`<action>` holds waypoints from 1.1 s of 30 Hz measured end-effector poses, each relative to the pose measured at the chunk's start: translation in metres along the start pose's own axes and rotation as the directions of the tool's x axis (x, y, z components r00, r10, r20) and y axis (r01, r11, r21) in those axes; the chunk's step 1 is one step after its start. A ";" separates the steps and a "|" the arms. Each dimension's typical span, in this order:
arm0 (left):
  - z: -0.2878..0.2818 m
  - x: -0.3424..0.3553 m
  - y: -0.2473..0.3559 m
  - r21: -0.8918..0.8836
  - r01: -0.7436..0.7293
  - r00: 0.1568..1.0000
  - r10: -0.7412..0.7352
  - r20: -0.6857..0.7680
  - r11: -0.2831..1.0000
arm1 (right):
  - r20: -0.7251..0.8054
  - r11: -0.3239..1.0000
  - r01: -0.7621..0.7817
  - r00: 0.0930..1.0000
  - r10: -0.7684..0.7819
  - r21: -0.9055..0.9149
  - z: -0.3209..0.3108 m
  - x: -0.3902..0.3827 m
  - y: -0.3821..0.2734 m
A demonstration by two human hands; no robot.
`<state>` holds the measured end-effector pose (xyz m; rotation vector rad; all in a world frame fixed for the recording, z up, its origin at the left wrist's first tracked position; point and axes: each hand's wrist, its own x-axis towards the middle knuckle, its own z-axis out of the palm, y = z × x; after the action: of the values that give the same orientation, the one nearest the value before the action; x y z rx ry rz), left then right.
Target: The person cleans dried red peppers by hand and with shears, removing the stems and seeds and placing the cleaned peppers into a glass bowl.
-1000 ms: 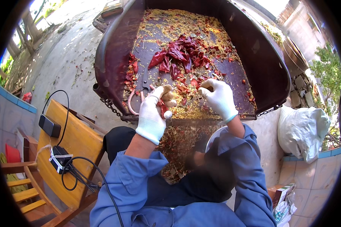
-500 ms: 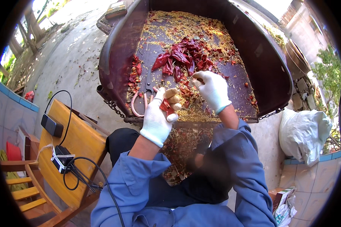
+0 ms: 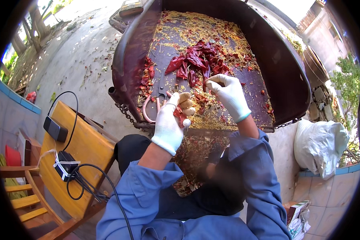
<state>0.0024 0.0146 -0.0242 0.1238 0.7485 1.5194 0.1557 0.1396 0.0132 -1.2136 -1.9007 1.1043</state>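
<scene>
In white work gloves with tan-stained fingertips, my left hand is closed around a red dried pepper piece over the near edge of a dark maroon metal bin. Up and right of it, my right hand is pinched at the near side of a heap of glossy red peppers; what is between its fingertips is unclear. Scissors with pink handles lie in the bin just left of my left hand. Yellow seeds and red scraps cover much of the bin's floor.
A wooden chair at lower left holds black adapters and cables, one running over my left sleeve. A stuffed white sack stands right. Tiled low walls flank me; stone rubble and a round container sit behind the sack.
The view has shifted slightly, moving the bin rightward in the picture. My right hand's fingertips have closed into a tighter pinch near the peppers. My left hand keeps hold of the red piece.
</scene>
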 end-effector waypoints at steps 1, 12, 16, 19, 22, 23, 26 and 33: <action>0.001 0.000 0.000 0.016 0.012 1.000 -0.011 -0.022 1.000 | 0.060 0.999 0.022 0.998 -0.025 0.049 0.001 -0.007 -0.008; -0.007 0.003 -0.003 -0.100 0.042 0.990 -0.029 0.137 0.994 | -0.092 0.720 0.407 0.834 -0.544 -0.562 -0.012 0.002 0.011; 0.002 -0.003 -0.001 -0.046 -0.001 0.999 0.003 0.049 0.999 | 0.014 0.542 0.226 0.930 -0.367 -0.809 -0.001 0.012 0.036; 0.001 -0.004 0.000 -0.035 0.010 0.998 -0.008 0.061 0.999 | 0.054 0.433 0.179 0.957 -0.285 -0.883 0.005 0.016 0.043; -0.002 -0.003 0.000 -0.038 0.004 0.996 -0.001 0.085 0.999 | 0.033 0.411 0.147 0.962 -0.272 -0.900 0.008 0.017 0.049; -0.002 -0.002 0.001 -0.042 0.004 0.996 0.000 0.089 0.999 | 0.027 0.403 0.146 0.958 -0.287 -0.903 0.009 0.017 0.051; 0.000 -0.004 0.002 -0.035 -0.001 0.998 0.003 0.065 0.999 | -0.001 0.432 0.149 0.945 -0.327 -0.889 0.010 0.011 0.051; 0.001 -0.004 0.003 -0.048 0.005 0.997 -0.001 0.083 0.999 | -0.210 0.866 -0.010 0.972 -0.110 -0.500 -0.027 0.003 0.031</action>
<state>0.0011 0.0111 -0.0203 0.1485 0.6454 1.5195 0.1891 0.1576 -0.0020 -1.4805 -2.0805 0.4146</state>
